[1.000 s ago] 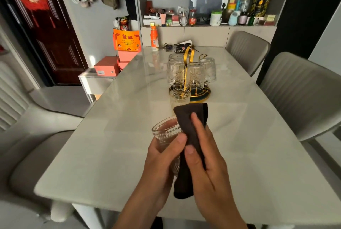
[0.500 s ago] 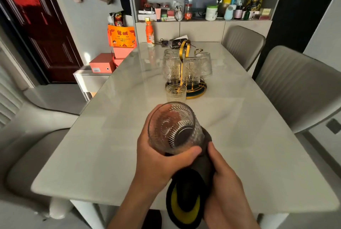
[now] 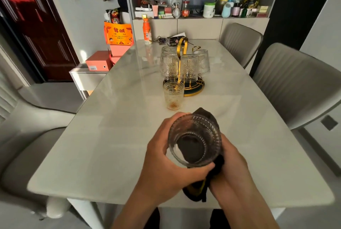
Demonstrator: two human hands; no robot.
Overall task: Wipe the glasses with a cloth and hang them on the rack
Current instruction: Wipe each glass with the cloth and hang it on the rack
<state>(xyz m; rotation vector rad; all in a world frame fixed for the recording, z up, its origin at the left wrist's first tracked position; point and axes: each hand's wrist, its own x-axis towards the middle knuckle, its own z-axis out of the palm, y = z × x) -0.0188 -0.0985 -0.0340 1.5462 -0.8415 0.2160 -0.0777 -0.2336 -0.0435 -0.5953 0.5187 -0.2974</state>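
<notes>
My left hand (image 3: 166,156) grips a ribbed clear glass (image 3: 194,141) over the near part of the table, its mouth turned toward me. My right hand (image 3: 232,164) holds a dark brown cloth (image 3: 212,175) with a yellow underside against the glass's far side and bottom; the cloth shows through the glass. Farther back stands a gold rack (image 3: 181,51) on a round dark base, with several embossed glasses (image 3: 189,68) hanging upside down on it. One more glass (image 3: 173,95) stands upright on the table just in front of the rack.
The pale marble table (image 3: 114,145) has grey chairs on the right (image 3: 295,84), at the far end (image 3: 239,40) and on the left (image 3: 22,136). An orange bottle (image 3: 147,32), keys and a dark box (image 3: 174,41) sit at the far edge. A cluttered shelf runs behind.
The glass has turned from lying on its side to mouth-up toward me, then shifted slightly right. The cloth moved from draped over the glass to wrapped around its far side.
</notes>
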